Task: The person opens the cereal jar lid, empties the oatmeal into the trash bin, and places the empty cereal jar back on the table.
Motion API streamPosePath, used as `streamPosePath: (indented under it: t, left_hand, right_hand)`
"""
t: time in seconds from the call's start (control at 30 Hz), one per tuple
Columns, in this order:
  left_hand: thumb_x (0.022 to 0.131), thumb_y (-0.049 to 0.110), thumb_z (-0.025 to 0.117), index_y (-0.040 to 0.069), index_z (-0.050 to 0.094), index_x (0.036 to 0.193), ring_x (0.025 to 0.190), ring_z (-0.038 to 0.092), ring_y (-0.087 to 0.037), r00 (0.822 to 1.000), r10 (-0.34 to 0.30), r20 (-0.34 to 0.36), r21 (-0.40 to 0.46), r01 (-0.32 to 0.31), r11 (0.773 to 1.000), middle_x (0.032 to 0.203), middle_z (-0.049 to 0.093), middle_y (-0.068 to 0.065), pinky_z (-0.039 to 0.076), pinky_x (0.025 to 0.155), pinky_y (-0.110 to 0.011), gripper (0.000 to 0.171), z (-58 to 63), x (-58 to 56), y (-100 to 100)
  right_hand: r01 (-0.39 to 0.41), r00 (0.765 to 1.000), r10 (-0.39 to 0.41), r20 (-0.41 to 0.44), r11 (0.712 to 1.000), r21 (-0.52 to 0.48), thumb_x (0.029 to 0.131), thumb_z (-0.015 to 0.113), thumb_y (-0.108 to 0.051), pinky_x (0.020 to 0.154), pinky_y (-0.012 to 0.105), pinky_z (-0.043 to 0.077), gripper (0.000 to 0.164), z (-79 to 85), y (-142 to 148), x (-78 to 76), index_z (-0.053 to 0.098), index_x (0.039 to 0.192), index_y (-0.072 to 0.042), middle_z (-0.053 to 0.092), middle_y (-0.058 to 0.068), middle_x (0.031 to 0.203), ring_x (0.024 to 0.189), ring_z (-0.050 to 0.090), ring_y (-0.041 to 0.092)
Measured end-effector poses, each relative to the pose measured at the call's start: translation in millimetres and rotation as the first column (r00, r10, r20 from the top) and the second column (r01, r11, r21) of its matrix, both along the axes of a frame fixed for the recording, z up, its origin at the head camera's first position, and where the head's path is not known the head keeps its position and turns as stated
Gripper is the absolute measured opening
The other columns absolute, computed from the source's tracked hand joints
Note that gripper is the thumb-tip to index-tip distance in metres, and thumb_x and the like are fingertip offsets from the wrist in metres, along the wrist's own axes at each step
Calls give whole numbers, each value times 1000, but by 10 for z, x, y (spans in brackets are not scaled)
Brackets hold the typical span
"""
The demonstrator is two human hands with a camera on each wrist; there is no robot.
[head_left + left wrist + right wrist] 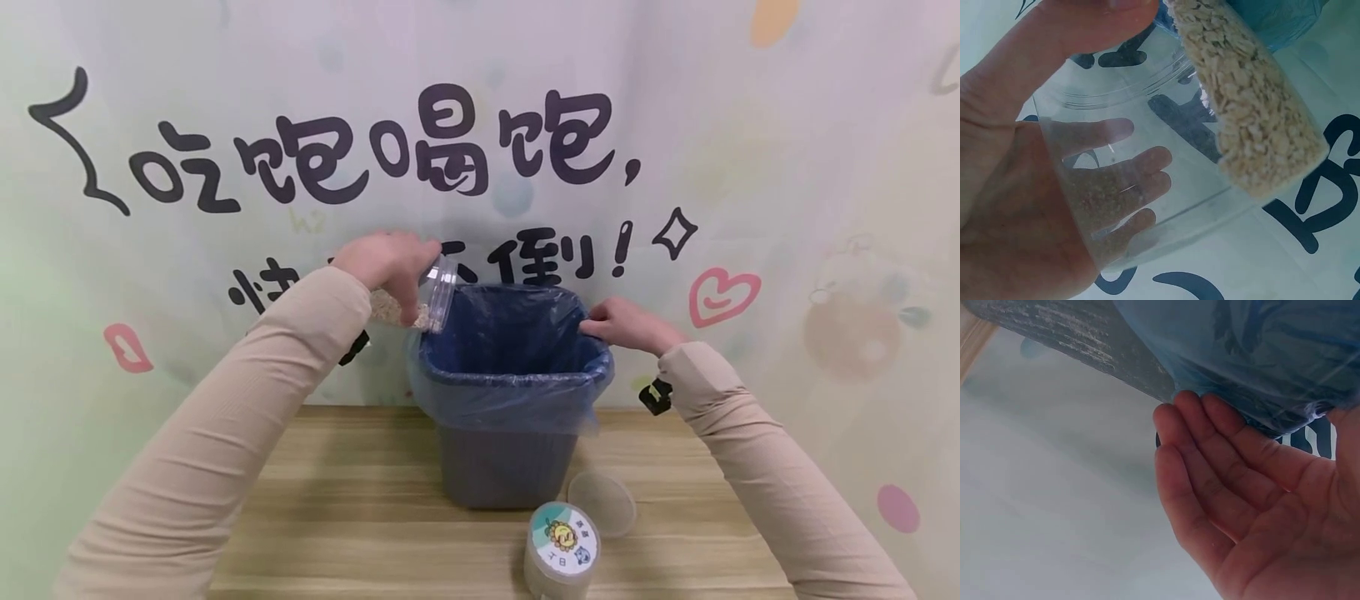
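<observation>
My left hand (386, 260) grips a clear plastic jar (442, 293) tipped on its side, mouth toward the bin, at the left rim. Rolled oats (1254, 106) lie along the jar's lower side in the left wrist view, reaching up to the mouth. A grey trash bin (506, 471) stands upright on the table, lined with a blue plastic bag (510, 404) folded over its rim. At the right rim, my right hand (626, 323) holds the bag-covered edge, with its fingers on the outer side in the right wrist view. The bin's bottom inside is hidden.
In front of the bin stands a closed jar (562, 542) with a sunflower label on top. A translucent round lid (611, 504) lies just behind it on the wooden table (352, 500). A printed cloth backdrop (787, 167) hangs close behind the bin.
</observation>
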State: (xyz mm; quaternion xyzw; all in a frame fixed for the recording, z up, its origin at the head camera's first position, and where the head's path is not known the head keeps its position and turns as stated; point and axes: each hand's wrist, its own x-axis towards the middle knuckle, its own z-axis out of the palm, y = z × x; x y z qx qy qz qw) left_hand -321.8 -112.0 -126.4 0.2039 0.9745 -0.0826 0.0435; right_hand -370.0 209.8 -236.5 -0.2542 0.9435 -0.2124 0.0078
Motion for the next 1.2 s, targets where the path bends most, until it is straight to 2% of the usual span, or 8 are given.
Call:
streamPosePath:
  t: [0.4, 0.67, 0.83, 1.2]
  left_hand:
    - [66, 19, 82, 2, 41, 132, 115, 48, -39, 1000, 11, -23, -83, -13, 997, 123, 52, -21, 39, 98, -49, 80, 27, 17, 60]
    - [66, 20, 81, 2, 42, 129, 115, 49, -39, 999, -8, -36, -152, 2, 988, 122, 53, -20, 37, 100, -48, 76, 29, 12, 106]
    - [66, 20, 82, 3, 43, 127, 114, 50, -38, 999, -15, -43, -175, 8, 985, 121, 53, -20, 38, 99, -47, 74, 24, 5, 127]
    - [68, 22, 83, 2, 38, 136, 122, 43, -41, 999, -10, -45, -201, 1, 980, 131, 48, -23, 32, 105, -49, 84, 19, 4, 162]
  right_hand:
    - [1, 1000, -1, 12, 1000, 1, 96, 51, -16, 61, 30, 44, 26, 32, -2, 8, 63, 80, 0, 57, 2, 71, 66, 52, 17]
    - [-6, 1000, 6, -2, 1000, 23, 96, 52, -14, 59, 30, 42, 25, 37, -11, 8, 63, 78, 0, 56, 1, 69, 64, 52, 16]
    - [-2, 1000, 3, -6, 1000, 28, 96, 52, -16, 58, 29, 41, 26, 34, -13, 10, 62, 76, -2, 54, 0, 67, 63, 51, 16]
    - [-5, 1000, 6, -16, 1000, 31, 96, 51, -16, 59, 29, 39, 27, 32, 2, 17, 60, 73, -4, 53, 1, 67, 63, 50, 17]
